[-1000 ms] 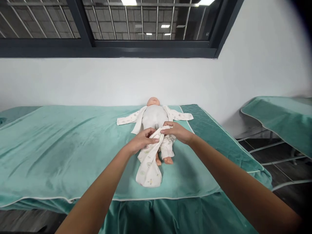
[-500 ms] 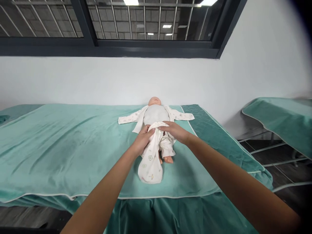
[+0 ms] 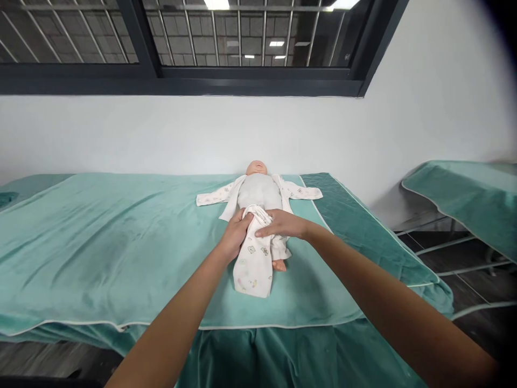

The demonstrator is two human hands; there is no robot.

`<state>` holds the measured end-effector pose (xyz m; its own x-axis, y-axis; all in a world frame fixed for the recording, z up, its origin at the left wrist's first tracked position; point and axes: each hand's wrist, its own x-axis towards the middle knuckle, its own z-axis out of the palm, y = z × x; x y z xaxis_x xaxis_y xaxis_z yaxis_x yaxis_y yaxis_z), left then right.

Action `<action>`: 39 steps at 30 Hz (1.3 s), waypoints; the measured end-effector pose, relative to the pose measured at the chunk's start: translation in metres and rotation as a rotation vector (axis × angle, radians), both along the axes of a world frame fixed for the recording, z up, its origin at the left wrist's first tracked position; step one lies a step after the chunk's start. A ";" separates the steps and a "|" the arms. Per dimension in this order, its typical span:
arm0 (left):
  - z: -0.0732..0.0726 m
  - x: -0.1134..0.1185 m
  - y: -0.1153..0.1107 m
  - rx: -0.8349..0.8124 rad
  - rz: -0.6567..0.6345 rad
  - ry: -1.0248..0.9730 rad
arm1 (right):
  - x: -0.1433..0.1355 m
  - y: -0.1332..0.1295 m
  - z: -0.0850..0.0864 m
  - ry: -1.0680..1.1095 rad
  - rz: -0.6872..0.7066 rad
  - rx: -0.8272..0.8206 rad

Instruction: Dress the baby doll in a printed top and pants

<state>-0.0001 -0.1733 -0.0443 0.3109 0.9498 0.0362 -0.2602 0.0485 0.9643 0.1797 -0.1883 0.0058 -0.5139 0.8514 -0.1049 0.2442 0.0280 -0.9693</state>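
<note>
A baby doll lies on its back on the green bed, head toward the wall, its white printed jacket spread apart over a grey-white torso. White printed baby trousers hang over the doll's lower body, one leg stretching toward me. At the left of the waistband, my left hand is closed on the cloth. My right hand grips the right side of the waistband, thumb across the front. One foot shows below a trouser leg; the other is hidden behind the hanging cloth.
The bed has a light green cover with white piping over a darker quilted layer. Behind it rise a white wall and a dark window frame. A second green-covered bed with metal rails stands at the right.
The near trouser leg has swung slightly right and straightened, covering one foot. My right hand has shifted down and left, its thumb now over the front of the cloth.
</note>
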 end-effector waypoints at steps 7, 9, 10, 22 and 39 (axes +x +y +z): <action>0.010 -0.002 -0.004 0.208 0.001 0.232 | -0.002 0.009 -0.016 0.335 -0.259 -0.032; 0.013 -0.003 -0.005 0.223 -0.065 0.270 | -0.002 0.011 -0.021 0.368 -0.325 -0.031; 0.013 -0.002 -0.005 0.203 -0.099 0.259 | -0.002 0.012 -0.022 0.371 -0.345 -0.027; 0.015 0.003 -0.013 -0.009 0.111 0.049 | 0.005 0.001 -0.011 0.034 -0.100 0.109; 0.019 0.011 -0.109 -0.184 0.220 0.102 | 0.004 0.010 -0.024 -0.441 -0.064 0.416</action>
<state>0.0111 -0.2821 -0.0256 0.0903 0.9824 -0.1636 -0.1863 0.1781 0.9662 0.1833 -0.1781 -0.0182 -0.4443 0.8944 0.0521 0.6338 0.3549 -0.6873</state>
